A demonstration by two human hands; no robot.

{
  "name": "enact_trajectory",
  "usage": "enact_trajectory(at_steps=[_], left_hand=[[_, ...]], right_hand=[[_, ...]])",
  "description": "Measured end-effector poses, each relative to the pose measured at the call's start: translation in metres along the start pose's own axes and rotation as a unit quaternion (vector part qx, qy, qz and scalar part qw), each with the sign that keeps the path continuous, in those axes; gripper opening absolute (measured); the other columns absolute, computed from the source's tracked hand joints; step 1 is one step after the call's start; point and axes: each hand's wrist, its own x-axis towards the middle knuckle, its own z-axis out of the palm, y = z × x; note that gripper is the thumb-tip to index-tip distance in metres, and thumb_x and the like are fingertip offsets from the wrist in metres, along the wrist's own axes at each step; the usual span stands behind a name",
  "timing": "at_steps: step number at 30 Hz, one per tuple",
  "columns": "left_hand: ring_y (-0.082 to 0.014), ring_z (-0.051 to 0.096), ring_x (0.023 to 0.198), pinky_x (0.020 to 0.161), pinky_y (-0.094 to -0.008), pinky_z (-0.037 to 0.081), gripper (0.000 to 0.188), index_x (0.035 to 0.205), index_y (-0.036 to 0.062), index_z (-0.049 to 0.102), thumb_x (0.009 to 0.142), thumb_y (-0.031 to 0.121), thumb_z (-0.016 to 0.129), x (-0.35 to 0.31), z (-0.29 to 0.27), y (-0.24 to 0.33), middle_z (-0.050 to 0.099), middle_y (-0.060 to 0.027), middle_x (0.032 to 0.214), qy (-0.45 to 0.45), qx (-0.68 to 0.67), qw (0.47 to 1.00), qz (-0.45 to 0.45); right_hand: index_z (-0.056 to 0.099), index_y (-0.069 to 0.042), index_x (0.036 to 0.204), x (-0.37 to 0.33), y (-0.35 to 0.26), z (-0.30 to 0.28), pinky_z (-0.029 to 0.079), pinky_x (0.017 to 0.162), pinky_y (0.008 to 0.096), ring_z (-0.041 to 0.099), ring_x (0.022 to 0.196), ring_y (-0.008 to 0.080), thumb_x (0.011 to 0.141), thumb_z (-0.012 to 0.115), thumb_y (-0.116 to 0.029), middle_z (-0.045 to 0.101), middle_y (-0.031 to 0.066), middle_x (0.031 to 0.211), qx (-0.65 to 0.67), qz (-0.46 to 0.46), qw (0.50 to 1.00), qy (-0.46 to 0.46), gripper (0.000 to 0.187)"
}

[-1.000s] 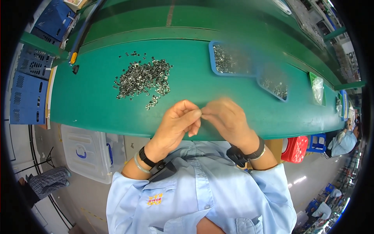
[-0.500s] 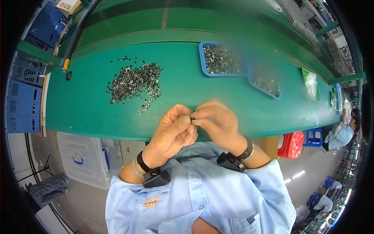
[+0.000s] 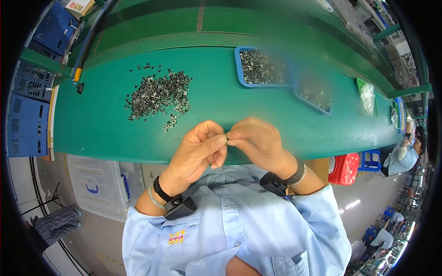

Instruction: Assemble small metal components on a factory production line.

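Note:
Over the near edge of the green tabletop, my left hand [image 3: 193, 149] and my right hand [image 3: 260, 140] meet fingertip to fingertip. Both are closed in a pinch on a small black part [image 3: 227, 137], which the fingers almost wholly cover. The left thumb lies along the top of its pinch, with the other fingers curled beneath. Beyond my left hand spreads a loose pile of small black and silvery metal parts [image 3: 159, 96], with a few strays at its near end.
Behind my right hand stand a blue tray [image 3: 238, 69] full of similar parts and a second blue tray [image 3: 313, 107], partly blurred. A green tray [image 3: 359, 85] holds a clear bag. Below the table are a lidded plastic box [image 3: 94, 184] and a red stool [image 3: 345, 169].
The black part showed more clearly between the fingertips before; now the fingers cover most of it. My left wrist has shifted slightly left, while both hands stay together.

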Motion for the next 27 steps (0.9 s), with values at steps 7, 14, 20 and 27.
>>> enact_trajectory(at_steps=[7,14,20,27], left_hand=[[-0.0136,0.050,0.054,0.046,-0.0245,0.038,0.019,0.094,0.0061,0.049,0.095,0.025,0.052,0.000,0.006,-0.001,0.059,-0.0076,0.074,-0.014,-0.070,0.997,-0.002],[-0.0117,0.051,0.056,0.047,-0.0232,0.039,0.016,0.095,0.0063,0.050,0.095,0.022,0.053,0.003,0.009,-0.003,0.060,-0.0071,0.078,-0.007,-0.016,1.000,0.003],[-0.0101,0.051,0.057,0.047,-0.0225,0.039,0.015,0.096,0.0064,0.051,0.096,0.021,0.052,0.003,0.008,-0.006,0.059,-0.0057,0.078,0.039,0.022,0.999,-0.001],[-0.0104,0.050,0.057,0.048,-0.0232,0.039,0.015,0.100,0.0055,0.053,0.096,0.020,0.051,-0.003,-0.009,-0.014,0.058,-0.0055,0.074,0.075,0.004,0.997,-0.019]], right_hand=[[0.062,-0.006,0.085,-0.002,0.000,0.000,0.048,0.059,0.0304,0.061,0.070,0.0206,0.075,0.070,-0.002,0.064,0.0064,0.080,0.020,0.025,0.999,0.012,0.013],[0.062,-0.006,0.084,-0.005,0.003,-0.003,0.048,0.060,0.0306,0.061,0.070,0.0207,0.075,0.070,-0.003,0.064,0.0067,0.081,0.017,0.028,0.999,0.016,0.012],[0.062,-0.006,0.085,-0.006,0.008,-0.002,0.049,0.062,0.0304,0.061,0.072,0.0212,0.075,0.071,-0.004,0.063,0.0061,0.082,-0.042,0.030,0.999,0.007,0.013],[0.062,-0.003,0.090,0.035,0.061,-0.059,0.050,0.068,0.0336,0.061,0.078,0.0270,0.077,0.066,-0.003,0.061,0.0107,0.086,-0.235,0.043,0.969,0.065,0.013]])
